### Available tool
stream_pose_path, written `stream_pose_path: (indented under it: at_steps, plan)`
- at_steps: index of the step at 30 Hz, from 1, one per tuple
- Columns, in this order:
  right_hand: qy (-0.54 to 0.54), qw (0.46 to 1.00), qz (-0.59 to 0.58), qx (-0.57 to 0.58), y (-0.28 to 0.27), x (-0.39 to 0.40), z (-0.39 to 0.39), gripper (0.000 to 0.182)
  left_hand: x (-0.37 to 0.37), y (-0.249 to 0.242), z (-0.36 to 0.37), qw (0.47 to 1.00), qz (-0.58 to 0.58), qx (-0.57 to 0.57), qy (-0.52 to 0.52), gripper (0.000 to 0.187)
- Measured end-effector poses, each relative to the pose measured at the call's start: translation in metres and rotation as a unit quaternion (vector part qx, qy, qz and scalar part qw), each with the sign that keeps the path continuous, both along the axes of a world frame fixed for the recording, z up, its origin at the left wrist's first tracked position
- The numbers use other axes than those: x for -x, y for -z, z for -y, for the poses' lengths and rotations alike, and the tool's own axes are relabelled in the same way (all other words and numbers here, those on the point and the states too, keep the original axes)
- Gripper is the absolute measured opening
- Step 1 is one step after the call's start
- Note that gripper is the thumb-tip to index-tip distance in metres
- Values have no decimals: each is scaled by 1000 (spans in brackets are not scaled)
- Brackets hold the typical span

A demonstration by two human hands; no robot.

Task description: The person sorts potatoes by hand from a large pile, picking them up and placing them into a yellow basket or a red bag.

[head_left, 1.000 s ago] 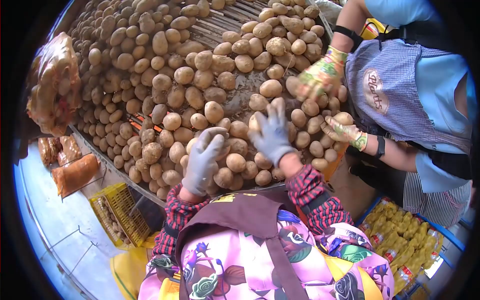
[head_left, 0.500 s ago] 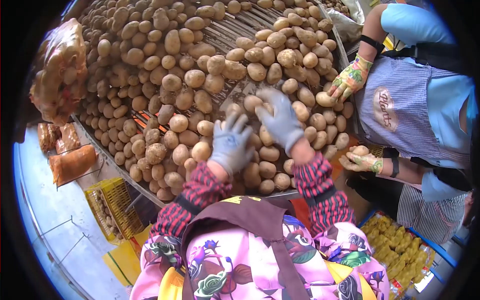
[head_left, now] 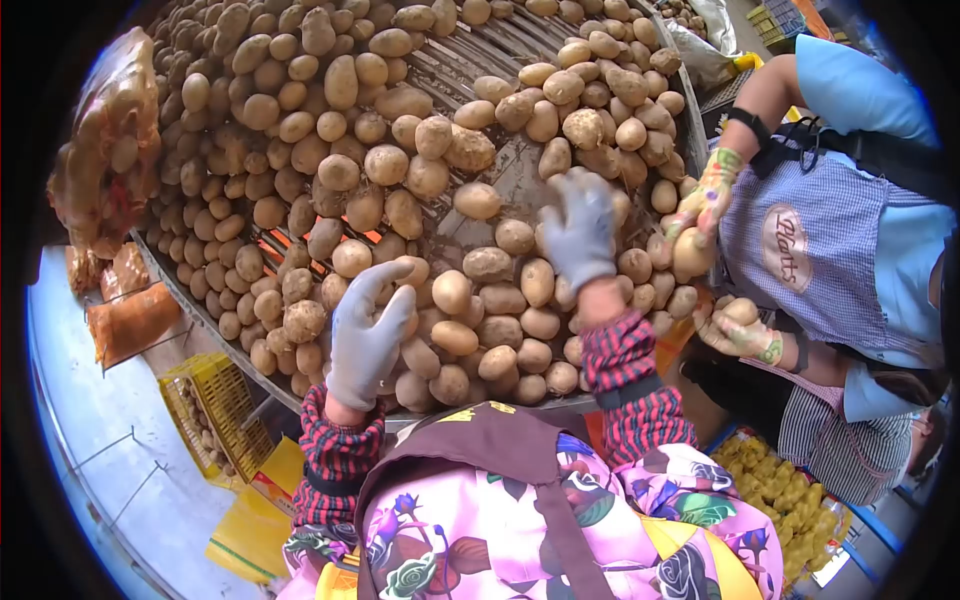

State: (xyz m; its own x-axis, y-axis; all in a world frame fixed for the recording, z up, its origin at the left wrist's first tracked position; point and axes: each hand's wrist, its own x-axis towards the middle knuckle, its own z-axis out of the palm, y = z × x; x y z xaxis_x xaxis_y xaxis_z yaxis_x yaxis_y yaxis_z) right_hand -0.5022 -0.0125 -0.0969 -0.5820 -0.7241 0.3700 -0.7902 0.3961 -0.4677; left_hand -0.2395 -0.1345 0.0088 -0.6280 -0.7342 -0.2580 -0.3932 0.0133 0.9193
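Many brown potatoes (head_left: 452, 291) cover a slatted sorting table (head_left: 490, 50) in front of me. My left hand (head_left: 368, 335), in a grey glove, hovers at the near side of the pile with thumb and fingers apart and nothing in it. Potatoes lie just beyond its fingertips. Further right, my right hand (head_left: 582, 228), gloved the same way, reaches over the pile with its fingers stretched out and palm down. A potato (head_left: 515, 237) lies just left of it. Whatever is beneath that palm is hidden.
Across the right edge, a co-worker in a checked apron (head_left: 800, 225) holds a potato (head_left: 692, 252) in one gloved hand and another in the other. A filled bag (head_left: 110, 145) hangs at the left. Yellow crates (head_left: 215, 385) stand below, and yellow-wrapped goods (head_left: 780, 490) lie lower right.
My left hand has drawn back left and toward me, its fingers spreading. My right hand has shifted slightly right. Potatoes between them have moved, and the co-worker's upper hand has lifted a potato.
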Motion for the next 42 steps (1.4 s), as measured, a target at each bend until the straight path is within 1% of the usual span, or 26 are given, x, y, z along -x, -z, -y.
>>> stream_pose_path:
  at_steps: [3, 5, 7, 9, 11, 12, 13, 14, 15, 17, 18, 19, 20, 23, 24, 25, 27, 28, 29, 31, 33, 34, 35, 37, 39, 42]
  plan:
    - [81, 986, -77, -122, 10, 27, -7, 35, 28, -5, -6, 980, -75, -182, 33, 31]
    - [3, 979, 76, -187, 3, 42, -2, 31, 46, 21, -11, 930, -156, -331, 30, 50]
    - [-48, 974, 219, -10, -6, 23, -2, 26, 59, 40, -20, 848, -233, -474, -41, 57]
    - [-164, 911, 379, -7, -45, -8, -6, 35, 69, 49, -24, 759, -265, -588, -93, 54]
    - [-217, 957, 180, 63, -50, 12, 6, 42, 79, 33, -20, 765, -210, -596, -124, 39]
    - [-147, 958, 242, 39, -52, 45, 17, 48, 77, 36, -20, 764, -209, -597, -127, 39]
    - [6, 985, 150, -86, -58, 71, 24, 49, 72, 39, -18, 738, -231, -620, -136, 30]
    - [106, 993, -40, -36, -15, 99, 25, 48, 69, 40, -17, 711, -252, -640, -145, 26]
    - [168, 969, -23, -179, -13, 106, 25, 51, 67, 40, -19, 714, -248, -639, -142, 26]
    - [174, 969, 64, -166, -6, 96, 26, 49, 63, 36, -19, 745, -263, -600, -127, 20]
    - [167, 959, 119, -197, -16, 86, 22, 43, 65, 33, -18, 748, -296, -590, -58, 16]
    - [145, 972, 80, -165, -11, 77, 16, 37, 61, 41, -17, 795, -268, -544, -23, 20]
    - [81, 984, 86, -130, -6, 74, 10, 30, 60, 50, -16, 773, -265, -576, -19, 31]
    - [27, 931, 362, 29, -21, 27, 0, 18, 76, 37, -21, 762, -236, -601, -35, 51]
    - [-73, 944, 316, 66, -23, 12, -2, 20, 81, 29, -22, 775, -209, -594, -55, 59]
    - [-138, 913, 367, 116, -49, -6, 3, 19, 82, 28, -20, 776, -210, -593, -56, 59]
    - [-230, 904, 328, 148, -55, 3, 18, 24, 76, 26, -16, 732, -235, -639, -17, 57]
    - [-161, 947, 266, 77, -51, 33, 27, 30, 71, 45, -9, 682, -273, -678, 19, 56]
    - [-91, 976, 200, 5, -44, 71, 36, 37, 67, 44, -9, 684, -271, -678, 18, 56]
    - [57, 978, 71, -188, -1, 111, 38, 62, 62, 41, -8, 675, -287, -680, 10, 57]
    - [134, 970, -22, -202, 28, 91, 30, 79, 57, 33, -9, 688, -298, -661, -41, 55]
    - [123, 969, 34, -211, 26, 82, 27, 89, 55, 37, -7, 685, -302, -660, -61, 55]
    - [116, 950, 88, -277, -7, 71, 28, 77, 50, 40, -7, 680, -304, -662, -87, 55]
    - [8, 919, 366, -146, -28, 80, 12, 61, 46, 41, -5, 661, -303, -673, -133, 57]
    - [32, 979, 203, 7, -26, 125, 11, 48, 45, 41, -5, 684, -288, -653, -147, 60]
    - [261, 964, 27, 46, 12, 231, 21, 40, 48, 31, -6, 702, -285, -638, -135, 61]
